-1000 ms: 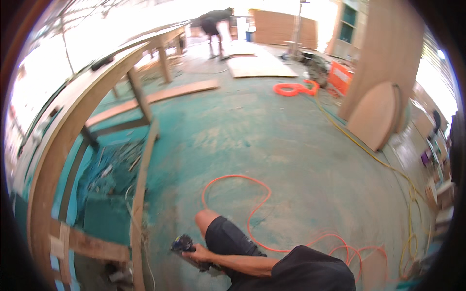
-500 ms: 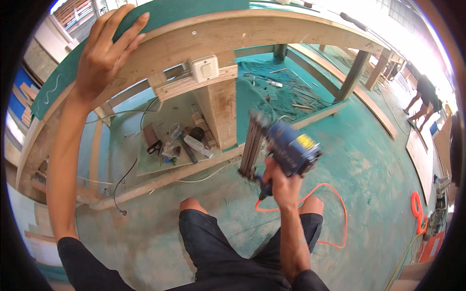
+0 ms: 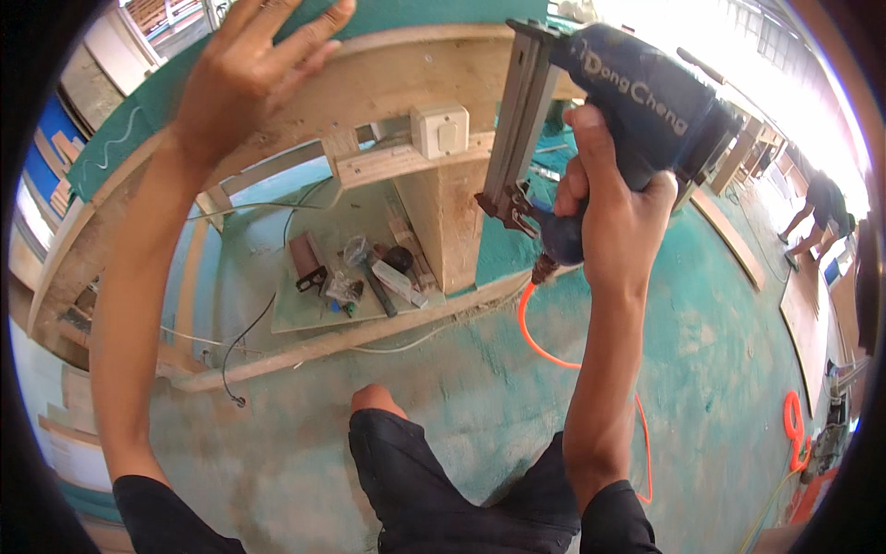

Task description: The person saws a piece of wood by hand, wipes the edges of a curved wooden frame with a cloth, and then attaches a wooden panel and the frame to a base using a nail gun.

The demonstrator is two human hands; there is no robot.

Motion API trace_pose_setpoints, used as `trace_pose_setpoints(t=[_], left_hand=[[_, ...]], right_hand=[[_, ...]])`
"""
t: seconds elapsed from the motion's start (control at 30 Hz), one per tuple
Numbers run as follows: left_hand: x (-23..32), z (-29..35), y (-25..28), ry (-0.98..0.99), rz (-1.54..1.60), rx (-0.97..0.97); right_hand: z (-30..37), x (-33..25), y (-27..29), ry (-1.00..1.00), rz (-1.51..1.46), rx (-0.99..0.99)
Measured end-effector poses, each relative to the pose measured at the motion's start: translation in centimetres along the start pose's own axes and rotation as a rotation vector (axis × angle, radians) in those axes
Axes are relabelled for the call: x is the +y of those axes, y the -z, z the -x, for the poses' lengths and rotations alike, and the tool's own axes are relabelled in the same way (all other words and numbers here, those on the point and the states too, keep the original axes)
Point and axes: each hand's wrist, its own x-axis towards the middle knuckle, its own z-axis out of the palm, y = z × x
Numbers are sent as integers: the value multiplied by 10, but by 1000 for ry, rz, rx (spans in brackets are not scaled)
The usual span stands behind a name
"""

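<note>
My right hand (image 3: 620,208) is wrapped round the handle of a dark blue air nail gun (image 3: 637,88). The tool is raised to the level of the workbench edge, its long grey magazine (image 3: 519,120) standing nearly upright on the left. An orange air hose (image 3: 535,337) runs down from the handle's base. My left hand (image 3: 242,83) is at the bench's curved edge, fingers spread, beside the green top (image 3: 415,13); whether it touches is unclear. Below that top is a bare wooden apron (image 3: 388,88). The nail gun hides the apron's right part.
A white switch box (image 3: 439,132) sits on a wooden ledge by a bench leg (image 3: 445,226). Tools and plastic bags lie on a low board (image 3: 300,314) beneath. A black cable (image 3: 226,369) hangs to the floor. Far right, another person (image 3: 824,208) bends near boards.
My right hand has lifted the nail gun up and to the right, from above my knees to the bench edge. My left hand has shifted slightly right along the edge.
</note>
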Motion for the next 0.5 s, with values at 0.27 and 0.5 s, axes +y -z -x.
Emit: trace_pose_setpoints(t=[0.27,0.5], left_hand=[[-10,12,-4,71,12,-78],[-7,11,-5,89,39,-53]], right_hand=[[-11,3,-12,9,37,7],[-10,8,-15,113,53,38]])
